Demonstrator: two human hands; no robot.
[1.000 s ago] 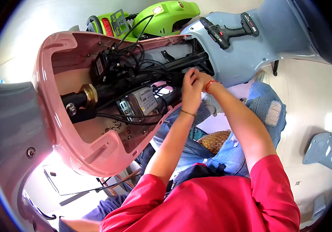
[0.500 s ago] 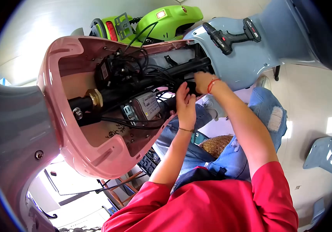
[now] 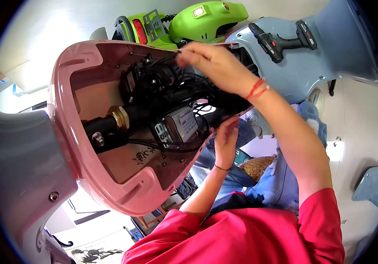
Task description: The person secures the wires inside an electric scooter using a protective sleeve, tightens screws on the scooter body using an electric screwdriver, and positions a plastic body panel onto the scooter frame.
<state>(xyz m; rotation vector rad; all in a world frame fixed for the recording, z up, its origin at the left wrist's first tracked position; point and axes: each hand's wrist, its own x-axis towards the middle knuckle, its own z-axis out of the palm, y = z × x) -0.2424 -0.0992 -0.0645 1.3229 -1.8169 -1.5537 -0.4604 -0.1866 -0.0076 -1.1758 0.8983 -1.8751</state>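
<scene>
A pink scooter body shell (image 3: 105, 193) lies open, with a black frame tube (image 3: 142, 110) running through it. Black cables (image 3: 198, 83) are bunched inside, beside a silver controller box (image 3: 182, 125) with a label. Above the cables, my right hand (image 3: 217, 66) is closed at the fingertips around a thin black cable that reaches toward the far rim; its exact grip is partly hidden. At the near rim of the shell rests my left hand (image 3: 226, 143), its fingers extended and thumb apart, touching the edge. Nothing shows in it.
A black cordless drill (image 3: 281, 42) lies on a blue-grey scooter body (image 3: 277, 79) to the right. Behind the shell is a green scooter body (image 3: 202, 22) with a red light. A grey column (image 3: 26, 149) stands at left. A blue-grey panel (image 3: 374, 185) is on the floor.
My right hand has risen from the right end of the shell and moved left to the upright cables. My left hand has drawn back down to the near rim. The view has shifted slightly.
</scene>
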